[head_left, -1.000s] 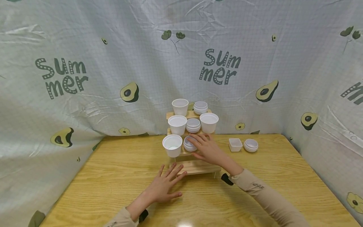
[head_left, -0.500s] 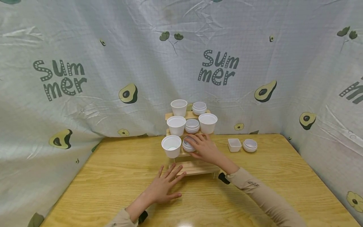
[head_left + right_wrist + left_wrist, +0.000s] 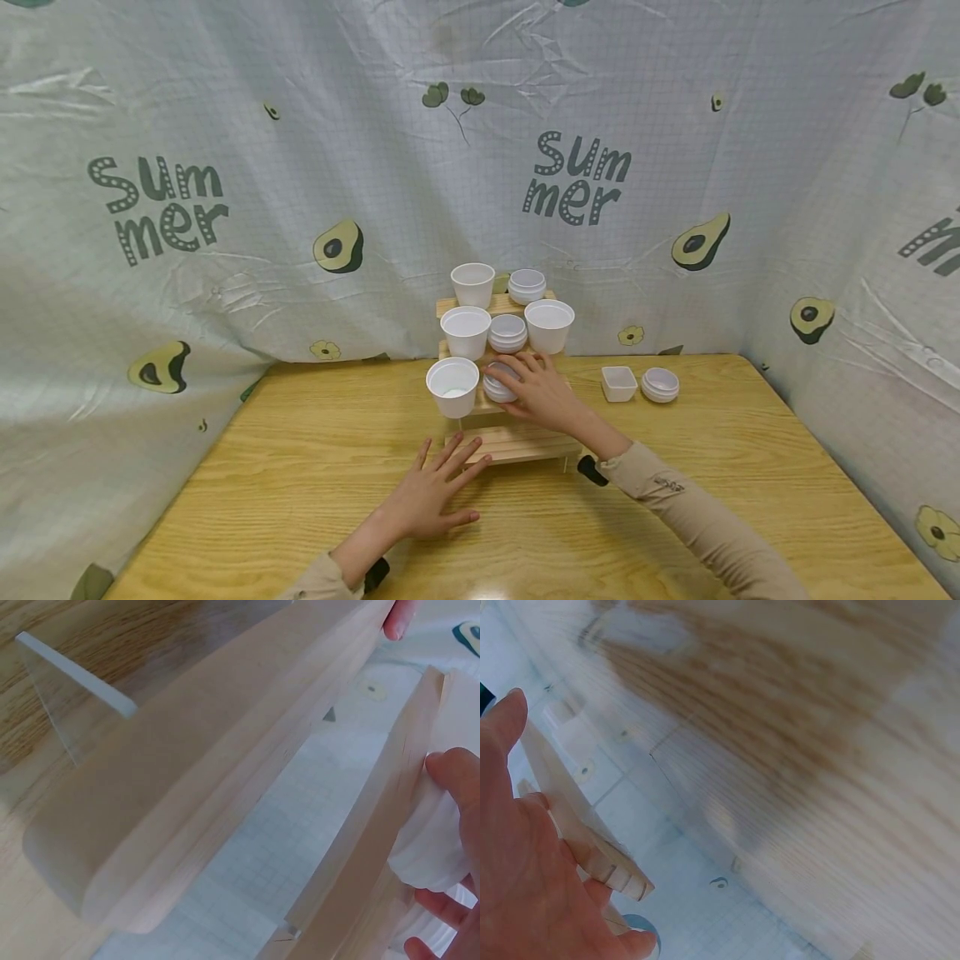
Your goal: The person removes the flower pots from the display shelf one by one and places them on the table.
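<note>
Slightly leftward along the wooden stand (image 3: 517,445), the right hand (image 3: 547,394) has edged since a second ago, thumb and fingers curled round a white round jar (image 3: 498,389). From where I'm standing, the jar sits upright on the stand's second step from the bottom, just left of that hand's palm, with no sideways long axis. Farther from it, the left hand (image 3: 429,500) spreads its fingers wide by the stand's lowest step; touching or not, I can't tell.
</note>
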The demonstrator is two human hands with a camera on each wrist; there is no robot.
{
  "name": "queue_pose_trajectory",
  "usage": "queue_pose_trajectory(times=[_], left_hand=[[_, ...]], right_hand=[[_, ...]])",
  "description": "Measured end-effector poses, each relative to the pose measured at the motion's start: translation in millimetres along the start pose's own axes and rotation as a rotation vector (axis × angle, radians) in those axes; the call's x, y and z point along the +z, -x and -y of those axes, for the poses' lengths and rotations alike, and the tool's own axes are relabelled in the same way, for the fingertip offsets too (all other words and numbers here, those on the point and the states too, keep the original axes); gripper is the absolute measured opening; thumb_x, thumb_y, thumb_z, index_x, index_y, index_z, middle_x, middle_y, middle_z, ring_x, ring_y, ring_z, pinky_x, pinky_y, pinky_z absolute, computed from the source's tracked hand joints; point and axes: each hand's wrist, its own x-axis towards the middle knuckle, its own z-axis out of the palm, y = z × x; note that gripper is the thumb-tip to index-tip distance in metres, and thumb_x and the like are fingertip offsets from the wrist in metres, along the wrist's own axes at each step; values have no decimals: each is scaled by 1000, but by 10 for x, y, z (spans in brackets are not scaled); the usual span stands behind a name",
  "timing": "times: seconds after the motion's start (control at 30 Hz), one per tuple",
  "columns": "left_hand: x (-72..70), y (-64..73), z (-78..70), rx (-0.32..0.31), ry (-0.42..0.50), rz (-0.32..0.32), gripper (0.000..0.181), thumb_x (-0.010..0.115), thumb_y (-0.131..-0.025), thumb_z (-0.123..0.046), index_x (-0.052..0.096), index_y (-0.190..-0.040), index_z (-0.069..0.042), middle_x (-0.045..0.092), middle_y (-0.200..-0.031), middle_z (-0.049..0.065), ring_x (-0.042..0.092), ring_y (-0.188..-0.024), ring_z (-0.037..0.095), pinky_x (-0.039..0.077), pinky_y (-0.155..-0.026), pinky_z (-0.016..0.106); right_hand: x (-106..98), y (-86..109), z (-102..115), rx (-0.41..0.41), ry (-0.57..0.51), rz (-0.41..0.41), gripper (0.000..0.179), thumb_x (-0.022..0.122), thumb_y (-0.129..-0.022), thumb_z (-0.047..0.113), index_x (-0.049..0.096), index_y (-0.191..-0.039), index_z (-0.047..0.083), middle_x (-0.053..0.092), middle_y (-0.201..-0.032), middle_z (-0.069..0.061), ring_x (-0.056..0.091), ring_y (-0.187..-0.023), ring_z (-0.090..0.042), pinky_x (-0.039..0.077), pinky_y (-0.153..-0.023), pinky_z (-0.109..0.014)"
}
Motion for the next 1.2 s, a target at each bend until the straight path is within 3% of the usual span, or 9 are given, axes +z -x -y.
queue_pose_trajectory(times=[0.23, 0.5, 0.77, 1.2], left_hand=[[-2, 9, -4, -10, 10, 22, 69, 49, -84, -53, 25, -142, -24, 21, -149, 4, 20, -136, 30, 23, -100, 61], [15, 8, 8, -10, -1, 34, 70, 47, -84, -55, 22, -143, -25, 19, -150, 3, 19, -137, 30, 23, -101, 61], [12, 2, 16, -12, 6, 39, 70, 47, -84, -55, 23, -143, -24, 19, -150, 3, 18, -137, 30, 22, -100, 61], [4, -12, 13, -25, 41, 58, 70, 47, -84, -54, 23, -143, -25, 18, -150, 3, 17, -138, 29, 20, -102, 61]], right_hand=[[-10, 34, -15, -13, -14, -28, 58, 69, -74, 41, 49, -125, 24, 49, -123, -5, 45, -108, -25, 35, -89, -45], [-61, 106, -25, 4, -79, 7, 60, 71, -73, 36, 48, -126, 22, 45, -124, -9, 42, -108, -27, 37, -87, -50], [-149, 198, -58, 8, -69, 48, 61, 72, -72, 36, 48, -127, 22, 46, -124, -12, 41, -111, -30, 43, -76, -48], [-272, 482, -143, -27, -50, -8, 62, 75, -68, 34, 50, -123, 22, 49, -118, -10, 44, -98, -27, 38, -75, -45]])
